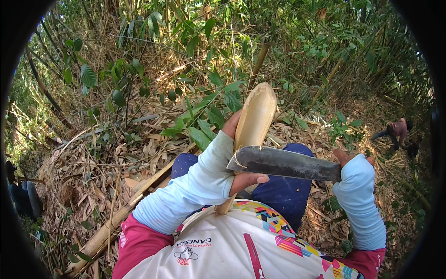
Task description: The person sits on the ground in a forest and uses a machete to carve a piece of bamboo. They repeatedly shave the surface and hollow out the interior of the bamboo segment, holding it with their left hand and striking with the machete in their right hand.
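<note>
A long, pale piece of wood or bamboo (pixel 255 114) stands tilted in front of my body. It has a hollowed face and a rounded far end, and its narrow lower end meets my shirt. My left hand (pixel 227 156) is closed round its middle, fingers on the far left side and thumb stretched out below the blade. My right hand (pixel 354 163) grips a machete, its handle hidden in the fist. The broad, dark machete blade (pixel 288 162) points left and lies across the wooden piece, its tip by my left hand. A thin, curled shaving (pixel 238 159) hangs at the tip.
My knees in blue trousers (pixel 284 195) are bent beneath the blade. A long bamboo pole (pixel 111 230) lies on dry leaves at the left. Leafy plants (pixel 202 125) and thickets stand ahead. One person (pixel 398 132) is far right; another (pixel 25 195) shows partly at far left.
</note>
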### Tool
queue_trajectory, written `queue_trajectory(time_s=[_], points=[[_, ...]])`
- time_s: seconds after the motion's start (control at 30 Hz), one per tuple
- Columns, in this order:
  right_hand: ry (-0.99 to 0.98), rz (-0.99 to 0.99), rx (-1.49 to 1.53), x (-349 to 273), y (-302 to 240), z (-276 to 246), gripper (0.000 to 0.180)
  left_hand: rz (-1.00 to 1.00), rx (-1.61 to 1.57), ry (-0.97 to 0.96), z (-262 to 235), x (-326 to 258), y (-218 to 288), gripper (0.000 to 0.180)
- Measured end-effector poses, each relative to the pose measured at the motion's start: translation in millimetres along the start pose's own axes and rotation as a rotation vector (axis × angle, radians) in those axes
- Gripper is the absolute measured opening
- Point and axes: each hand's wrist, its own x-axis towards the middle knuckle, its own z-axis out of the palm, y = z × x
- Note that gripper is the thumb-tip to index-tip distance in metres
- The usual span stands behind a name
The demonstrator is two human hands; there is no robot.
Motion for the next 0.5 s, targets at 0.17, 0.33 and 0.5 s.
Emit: queue_trajectory(time_s=[0.17,0.33,0.5], points=[[0.057,0.008,0.004,-3,5,7,0.066,-0.124,-0.138,0.05,6,-1,2,0.106],[0.051,0.012,0.013,-4,7,6,0.069,-0.193,-0.148,0.124,15,-1,6,0.085],[-0.109,0.105,-0.037,6,7,-5,0.065,-0.385,-0.26,0.218,24,3,19,0.062]])
